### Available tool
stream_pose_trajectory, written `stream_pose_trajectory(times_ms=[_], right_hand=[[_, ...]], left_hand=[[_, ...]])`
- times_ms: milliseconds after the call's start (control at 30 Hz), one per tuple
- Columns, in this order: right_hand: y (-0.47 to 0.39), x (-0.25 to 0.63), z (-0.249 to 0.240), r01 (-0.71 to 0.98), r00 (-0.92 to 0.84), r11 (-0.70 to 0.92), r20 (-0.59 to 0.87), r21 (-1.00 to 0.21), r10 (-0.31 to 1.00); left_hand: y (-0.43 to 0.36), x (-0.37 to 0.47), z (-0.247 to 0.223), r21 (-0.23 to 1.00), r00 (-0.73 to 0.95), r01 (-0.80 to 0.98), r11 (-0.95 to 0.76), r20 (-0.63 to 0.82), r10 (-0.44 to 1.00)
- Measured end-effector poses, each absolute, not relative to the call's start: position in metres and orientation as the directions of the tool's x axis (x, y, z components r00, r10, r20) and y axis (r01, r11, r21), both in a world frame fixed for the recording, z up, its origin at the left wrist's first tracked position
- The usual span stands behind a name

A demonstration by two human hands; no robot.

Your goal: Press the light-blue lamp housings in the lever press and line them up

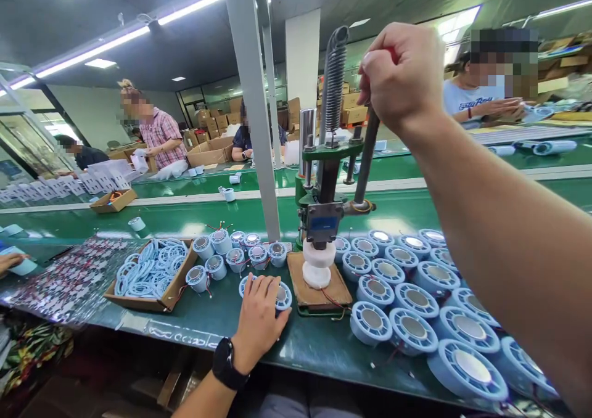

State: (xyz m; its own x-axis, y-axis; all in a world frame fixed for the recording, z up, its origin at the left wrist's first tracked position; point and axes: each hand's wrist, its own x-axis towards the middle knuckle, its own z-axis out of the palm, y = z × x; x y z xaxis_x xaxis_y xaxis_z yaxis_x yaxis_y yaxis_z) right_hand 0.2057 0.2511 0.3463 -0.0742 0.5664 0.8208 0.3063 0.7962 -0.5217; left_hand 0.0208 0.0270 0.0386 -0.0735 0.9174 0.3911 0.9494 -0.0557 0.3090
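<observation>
My right hand (402,76) is closed around the upper end of the metal lever (367,156) of a green hand press (324,217). Below the press ram, a white round block (319,254) sits above another white round piece (317,274), over a brown board (296,282). To the left of the board, my left hand (261,313) rests over a light-blue round housing (283,296), fingers on top and thumb at its near side. The fingers cover much of it, so I cannot tell whether it is one housing or two. Red wires (330,298) lie on the board's front edge.
Many light-blue housings with silver discs (416,298) crowd the right side; smaller ones (235,258) stand left. A cardboard tray (178,295) holds blue rings (152,270). A grey post (254,97) rises behind. Co-workers sit or stand across the line; another person's hand (12,259) shows far left.
</observation>
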Motion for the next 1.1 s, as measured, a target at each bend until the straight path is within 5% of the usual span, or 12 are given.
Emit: stream_pose_trajectory(times_ms=[133, 267, 400, 500, 700, 933, 1100], right_hand=[[0.197, 0.217, 0.333, 0.609, -0.024, 0.647, 0.805, -0.458, 0.593], [0.113, 0.191, 0.234, 0.403, 0.141, 0.8, 0.893, -0.446, 0.427], [0.092, 0.118, 0.098, 0.421, -0.356, 0.818, 0.758, -0.392, 0.547], [0.114, 0.074, 0.037, 0.626, -0.469, 0.69, 0.532, -0.362, 0.705], [0.129, 0.07, 0.016, 0.701, -0.5, 0.666, 0.49, -0.255, 0.714], [0.09, 0.089, -0.001, 0.652, -0.478, 0.724, 0.619, -0.224, 0.623], [0.062, 0.132, -0.011, 0.441, -0.482, 0.839, 0.705, -0.318, 0.52]], left_hand=[[0.019, 0.007, 0.035, 0.221, -0.081, 0.975, -0.004, 0.376, 0.923], [0.006, -0.009, 0.032, 0.201, -0.164, 0.975, 0.096, 0.356, 0.92], [-0.005, -0.025, 0.037, 0.233, -0.138, 0.97, 0.067, 0.305, 0.942], [-0.017, -0.054, 0.055, 0.249, -0.125, 0.968, 0.03, 0.375, 0.918], [-0.046, -0.182, 0.112, 0.278, -0.557, 0.83, 0.483, 0.425, 0.713], [-0.023, -0.222, 0.106, 0.291, -0.571, 0.818, 0.496, 0.312, 0.759], [-0.02, -0.204, 0.12, 0.344, -0.635, 0.772, 0.535, 0.367, 0.68]])
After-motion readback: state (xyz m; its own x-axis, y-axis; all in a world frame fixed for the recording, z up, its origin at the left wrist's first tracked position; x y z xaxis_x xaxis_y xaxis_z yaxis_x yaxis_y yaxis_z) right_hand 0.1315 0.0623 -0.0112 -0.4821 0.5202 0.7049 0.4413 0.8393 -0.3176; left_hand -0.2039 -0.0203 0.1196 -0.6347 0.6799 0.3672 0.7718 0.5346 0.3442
